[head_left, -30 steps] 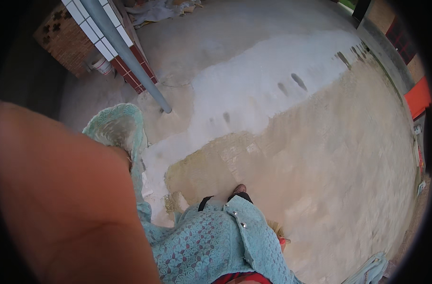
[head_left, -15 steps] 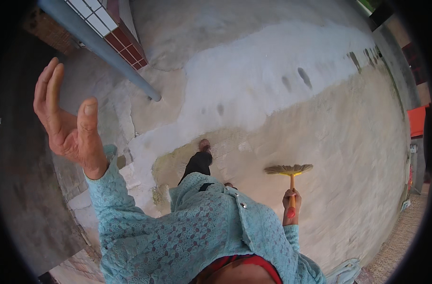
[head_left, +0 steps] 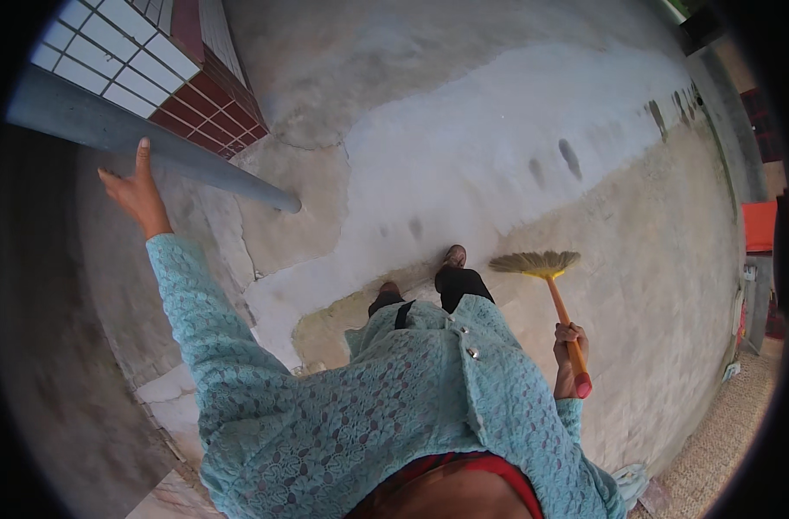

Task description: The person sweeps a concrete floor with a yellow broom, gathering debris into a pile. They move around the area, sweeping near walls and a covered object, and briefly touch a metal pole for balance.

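Observation:
My left hand [head_left: 137, 190] is stretched out to the left with fingers apart, its fingertips against a grey metal pole [head_left: 152, 147]. My right hand [head_left: 567, 350] is closed around the orange handle of a short straw broom [head_left: 546, 277], whose fan-shaped bristles point away from me, just above the concrete floor [head_left: 498, 156]. My feet in dark shoes [head_left: 453, 257] stand on the floor just left of the bristles. Both arms wear a light blue lace sleeve.
A pillar base clad in white and red tiles [head_left: 187, 60] stands behind the pole at the upper left. The concrete has a pale dry band and a darker damp patch with cracks. An orange object [head_left: 758, 225] sits at the right edge.
My left hand has gone from raised near the camera to reaching out and touching the pole. The broom has come more fully into view in my right hand, and my view has shifted.

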{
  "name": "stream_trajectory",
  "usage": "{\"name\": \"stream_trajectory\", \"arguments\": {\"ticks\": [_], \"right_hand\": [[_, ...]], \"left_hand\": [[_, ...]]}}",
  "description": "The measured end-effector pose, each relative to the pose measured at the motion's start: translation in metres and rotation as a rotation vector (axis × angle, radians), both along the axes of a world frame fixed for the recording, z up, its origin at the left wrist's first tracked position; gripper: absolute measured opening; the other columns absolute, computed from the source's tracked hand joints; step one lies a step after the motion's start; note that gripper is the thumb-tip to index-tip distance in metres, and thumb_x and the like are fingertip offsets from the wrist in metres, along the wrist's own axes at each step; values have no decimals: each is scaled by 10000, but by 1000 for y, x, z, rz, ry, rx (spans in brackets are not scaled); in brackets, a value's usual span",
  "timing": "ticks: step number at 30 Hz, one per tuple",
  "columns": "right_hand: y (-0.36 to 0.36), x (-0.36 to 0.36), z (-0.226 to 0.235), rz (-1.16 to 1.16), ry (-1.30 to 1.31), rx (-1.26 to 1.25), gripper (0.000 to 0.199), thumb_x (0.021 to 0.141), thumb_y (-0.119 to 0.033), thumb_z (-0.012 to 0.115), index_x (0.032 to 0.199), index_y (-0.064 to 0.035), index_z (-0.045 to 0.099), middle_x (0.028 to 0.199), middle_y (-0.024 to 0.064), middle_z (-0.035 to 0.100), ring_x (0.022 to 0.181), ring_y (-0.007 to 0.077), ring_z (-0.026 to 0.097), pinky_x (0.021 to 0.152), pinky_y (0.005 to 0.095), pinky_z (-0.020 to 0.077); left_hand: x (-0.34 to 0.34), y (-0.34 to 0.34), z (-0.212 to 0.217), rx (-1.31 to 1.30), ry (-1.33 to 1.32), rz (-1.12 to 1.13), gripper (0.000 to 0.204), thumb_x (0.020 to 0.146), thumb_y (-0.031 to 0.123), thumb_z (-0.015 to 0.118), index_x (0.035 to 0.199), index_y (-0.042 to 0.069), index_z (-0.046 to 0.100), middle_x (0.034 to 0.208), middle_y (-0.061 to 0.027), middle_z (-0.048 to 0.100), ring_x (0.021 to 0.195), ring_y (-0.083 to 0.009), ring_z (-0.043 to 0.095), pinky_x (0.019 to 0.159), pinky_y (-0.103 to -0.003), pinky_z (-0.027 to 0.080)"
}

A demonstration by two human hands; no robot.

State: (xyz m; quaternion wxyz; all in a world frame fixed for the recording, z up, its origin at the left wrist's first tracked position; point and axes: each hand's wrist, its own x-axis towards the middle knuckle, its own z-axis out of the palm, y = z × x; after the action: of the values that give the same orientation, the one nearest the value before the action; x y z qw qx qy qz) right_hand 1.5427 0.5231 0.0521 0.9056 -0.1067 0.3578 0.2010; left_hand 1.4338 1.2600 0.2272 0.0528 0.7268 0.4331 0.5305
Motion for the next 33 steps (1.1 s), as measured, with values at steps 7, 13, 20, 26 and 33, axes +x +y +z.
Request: {"name": "stream_trajectory", "arguments": {"ticks": [7,13,20,26,33], "right_hand": [[69,152,-33,125,109,3,101,748,54,425,809,106,364,586,60,413,466,108,442,457,165,455],[132,324,-75,332,229,31,134,737,34,440,832,110,383,558,54,446,469,140,481,489,205,477],[227,500,-75,578,207,88,342,714,51,406,1028,165,335,569,47,416,471,130,466,468,184,459],[342,590,-55,766,-7,194,59,727,48,412,718,29,356,581,43,391,485,121,422,474,196,439],[483,606,23,1020,-123,135,179,748,51,419,922,82,394,645,14,377,496,69,360,435,157,372]], "left_hand": [[67,91,-3,8,-248,90,757,535,291,806,1063,-73,404,1035,-209,471,883,-308,518,790,-366,437],[77,116,5,-183,-418,218,673,543,141,797,1055,-58,409,989,-157,526,865,-232,537,760,-316,460],[95,83,26,-366,-382,282,624,535,98,782,999,-110,420,973,-159,538,844,-202,542,764,-290,446],[93,88,22,-263,-320,380,525,554,98,774,958,-74,487,947,-124,539,843,-186,520,781,-284,412],[88,87,13,-240,-330,325,529,579,88,756,1008,-53,480,954,-108,537,862,-174,513,818,-276,382]]}}
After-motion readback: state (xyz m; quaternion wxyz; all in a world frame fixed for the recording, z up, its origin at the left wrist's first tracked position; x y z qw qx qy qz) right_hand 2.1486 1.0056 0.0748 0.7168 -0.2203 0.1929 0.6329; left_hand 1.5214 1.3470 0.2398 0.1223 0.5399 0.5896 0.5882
